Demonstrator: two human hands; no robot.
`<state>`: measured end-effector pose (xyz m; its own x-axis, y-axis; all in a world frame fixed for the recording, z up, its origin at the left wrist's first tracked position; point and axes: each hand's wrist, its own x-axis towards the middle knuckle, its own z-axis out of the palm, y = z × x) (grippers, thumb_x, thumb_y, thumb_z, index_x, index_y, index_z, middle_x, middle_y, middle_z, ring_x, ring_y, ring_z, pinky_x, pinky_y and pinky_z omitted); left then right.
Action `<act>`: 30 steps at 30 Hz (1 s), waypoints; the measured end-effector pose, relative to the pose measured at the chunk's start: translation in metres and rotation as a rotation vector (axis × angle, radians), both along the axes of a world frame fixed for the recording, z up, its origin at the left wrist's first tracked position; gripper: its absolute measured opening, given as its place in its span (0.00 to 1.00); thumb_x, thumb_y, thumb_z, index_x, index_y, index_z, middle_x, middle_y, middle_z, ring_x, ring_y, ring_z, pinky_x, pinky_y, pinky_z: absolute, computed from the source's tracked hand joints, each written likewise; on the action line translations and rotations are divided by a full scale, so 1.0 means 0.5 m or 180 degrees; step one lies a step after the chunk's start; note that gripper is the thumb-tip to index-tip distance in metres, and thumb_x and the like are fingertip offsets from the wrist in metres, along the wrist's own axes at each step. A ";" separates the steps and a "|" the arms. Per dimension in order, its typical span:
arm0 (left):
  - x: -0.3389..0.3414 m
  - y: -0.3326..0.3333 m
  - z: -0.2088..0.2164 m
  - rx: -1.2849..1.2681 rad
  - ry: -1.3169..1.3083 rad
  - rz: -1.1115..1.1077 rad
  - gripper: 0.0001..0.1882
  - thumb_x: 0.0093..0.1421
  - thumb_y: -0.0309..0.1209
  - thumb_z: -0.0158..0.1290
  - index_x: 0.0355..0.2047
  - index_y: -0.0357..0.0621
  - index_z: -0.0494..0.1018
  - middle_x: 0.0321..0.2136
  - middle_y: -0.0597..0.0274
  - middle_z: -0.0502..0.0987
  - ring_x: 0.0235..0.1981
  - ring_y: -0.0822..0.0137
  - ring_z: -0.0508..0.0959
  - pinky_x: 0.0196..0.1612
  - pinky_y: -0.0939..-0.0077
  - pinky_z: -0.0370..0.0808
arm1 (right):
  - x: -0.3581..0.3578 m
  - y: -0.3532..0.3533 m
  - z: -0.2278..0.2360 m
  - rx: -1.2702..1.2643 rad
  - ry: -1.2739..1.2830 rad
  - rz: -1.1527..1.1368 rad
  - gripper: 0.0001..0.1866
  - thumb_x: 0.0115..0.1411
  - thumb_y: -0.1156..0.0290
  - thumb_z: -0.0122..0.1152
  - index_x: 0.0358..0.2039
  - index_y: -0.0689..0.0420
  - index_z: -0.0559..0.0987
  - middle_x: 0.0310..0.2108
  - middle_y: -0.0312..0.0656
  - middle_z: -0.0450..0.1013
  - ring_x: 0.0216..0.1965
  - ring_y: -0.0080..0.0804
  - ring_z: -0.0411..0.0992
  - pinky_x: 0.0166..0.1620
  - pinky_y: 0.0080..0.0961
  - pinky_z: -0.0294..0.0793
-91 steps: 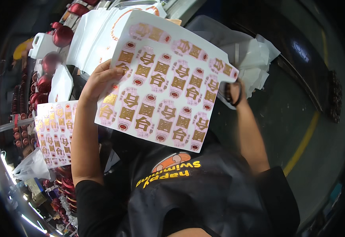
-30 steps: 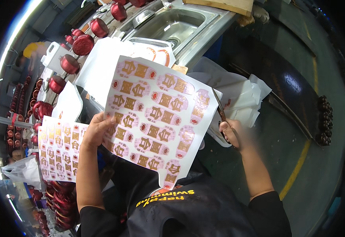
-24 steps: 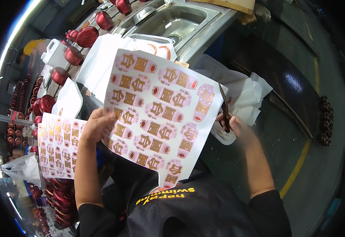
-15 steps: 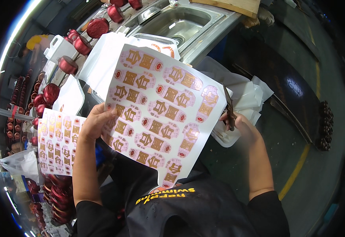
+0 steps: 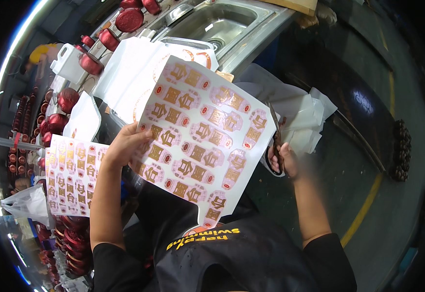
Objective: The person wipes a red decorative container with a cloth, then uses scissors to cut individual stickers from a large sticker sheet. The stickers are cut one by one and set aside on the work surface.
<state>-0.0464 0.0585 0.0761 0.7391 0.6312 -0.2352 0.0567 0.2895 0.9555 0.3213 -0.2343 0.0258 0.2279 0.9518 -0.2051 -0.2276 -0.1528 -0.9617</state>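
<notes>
My left hand (image 5: 124, 146) pinches the left edge of a white sheet (image 5: 207, 114) between thumb and fingers. Rows of pink and gold printed labels cover the sheet, and its lower corner ends in a narrow cut-out tab. My right hand (image 5: 288, 161) is closed round the handles of dark scissors (image 5: 277, 127). Their blades point away from me, up along the sheet's right margin, near the outermost label column. Whether the blades grip the paper is hard to tell. A second printed sheet (image 5: 73, 177) lies to the left, partly behind my left forearm.
A steel sink (image 5: 258, 22) stands at the far side. White paper-like sheets (image 5: 127, 73) lie before it. Red rounded pots (image 5: 68, 100) and a white jug (image 5: 69, 64) line the left. Crumpled white plastic (image 5: 300, 114) is beyond my right hand, with a dark slab (image 5: 358, 102) further right.
The printed sheet has tilted and shifted slightly in my left hand. My right hand has moved a little left and down, with the scissors now closer to upright along the sheet's edge.
</notes>
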 end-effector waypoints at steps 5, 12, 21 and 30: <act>0.005 0.001 -0.003 0.0017 -0.0145 0.0098 0.12 0.60 0.28 0.55 0.42 0.35 0.75 0.33 0.63 0.79 0.31 0.75 0.78 0.34 0.81 0.75 | 0.062 0.008 0.023 0.0365 -0.0381 0.0516 0.43 0.60 0.29 0.36 0.46 0.62 0.74 0.28 0.31 0.65 0.29 0.16 0.65 0.33 0.15 0.64; 0.004 -0.004 0.008 -0.0450 -0.0533 -0.0095 0.11 0.61 0.23 0.54 0.44 0.35 0.74 0.36 0.61 0.79 0.37 0.71 0.78 0.44 0.77 0.76 | 0.052 0.023 0.074 -0.0041 -0.1285 0.0152 0.38 0.60 0.31 0.41 0.33 0.61 0.72 0.21 0.30 0.61 0.20 0.17 0.61 0.24 0.14 0.62; 0.033 -0.024 0.026 0.0099 -0.0056 -0.0134 0.14 0.59 0.31 0.59 0.43 0.36 0.75 0.32 0.66 0.78 0.31 0.76 0.76 0.36 0.81 0.74 | 0.026 -0.002 -0.013 -0.0139 -0.0426 -0.0515 0.34 0.64 0.34 0.37 0.17 0.53 0.62 0.08 0.29 0.53 0.06 0.18 0.53 0.10 0.15 0.52; 0.082 -0.056 0.016 -0.0084 -0.0798 -0.0133 0.16 0.60 0.32 0.58 0.46 0.37 0.73 0.35 0.62 0.78 0.36 0.73 0.76 0.40 0.77 0.74 | -0.002 -0.035 0.000 0.1324 -0.0556 -0.1071 0.42 0.53 0.25 0.45 0.42 0.58 0.72 0.29 0.35 0.70 0.25 0.26 0.68 0.26 0.23 0.68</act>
